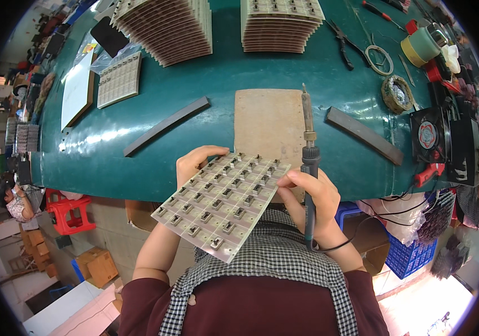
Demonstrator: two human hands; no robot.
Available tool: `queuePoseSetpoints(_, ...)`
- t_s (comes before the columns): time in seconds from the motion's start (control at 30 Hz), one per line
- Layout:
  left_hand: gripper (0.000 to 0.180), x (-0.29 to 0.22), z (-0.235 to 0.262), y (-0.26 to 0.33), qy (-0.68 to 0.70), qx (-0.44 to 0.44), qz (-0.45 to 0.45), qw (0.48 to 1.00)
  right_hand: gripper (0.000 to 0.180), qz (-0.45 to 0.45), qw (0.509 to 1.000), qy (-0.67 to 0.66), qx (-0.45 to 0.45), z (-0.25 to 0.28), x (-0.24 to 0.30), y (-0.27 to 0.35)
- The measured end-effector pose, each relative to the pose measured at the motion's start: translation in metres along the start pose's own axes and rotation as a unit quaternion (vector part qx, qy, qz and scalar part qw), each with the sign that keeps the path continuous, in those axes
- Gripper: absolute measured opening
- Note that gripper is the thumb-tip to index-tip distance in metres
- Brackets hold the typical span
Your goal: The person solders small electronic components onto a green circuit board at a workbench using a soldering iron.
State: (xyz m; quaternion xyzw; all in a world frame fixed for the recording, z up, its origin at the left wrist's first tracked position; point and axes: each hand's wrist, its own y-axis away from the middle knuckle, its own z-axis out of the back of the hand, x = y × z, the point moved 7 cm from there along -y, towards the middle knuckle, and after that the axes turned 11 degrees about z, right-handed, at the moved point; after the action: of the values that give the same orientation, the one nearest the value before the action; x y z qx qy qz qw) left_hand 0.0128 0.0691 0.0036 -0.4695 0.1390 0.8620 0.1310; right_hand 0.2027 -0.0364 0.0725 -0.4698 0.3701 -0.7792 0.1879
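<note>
A panel of circuit boards (225,193) with rows of small dark slide switches is held tilted above my lap, near the table's front edge. My left hand (194,163) grips its far left edge, the fingers partly hidden behind it. In my right hand (320,201) is a soldering iron (310,159), upright with its tip pointing away from me. The thumb and forefinger of that hand also meet at the panel's right edge. Beyond the panel, a flat brown work board (267,115) lies on the green table (194,75).
Two dark bars (166,126) (364,135) flank the brown board. Tall stacks of similar panels (166,33) (282,28) stand at the back. At the right are pliers (341,45), a solder coil (379,60), a round tin (397,94) and a small fan (429,135). The iron's cord (343,244) trails rightward.
</note>
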Motion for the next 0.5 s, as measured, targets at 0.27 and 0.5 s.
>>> queuePoseSetpoints(0.27,0.033,0.013,-0.002,0.001,0.090,0.000,-0.027,0.996,0.048,0.006,1.000,0.003,-0.008,0.000,0.003,-0.004)
queuePoseSetpoints(0.5,0.035,0.017,-0.001,0.000,0.093,-0.003,-0.024,0.995,0.051,0.027,1.000,0.016,-0.002,-0.001,0.002,-0.003)
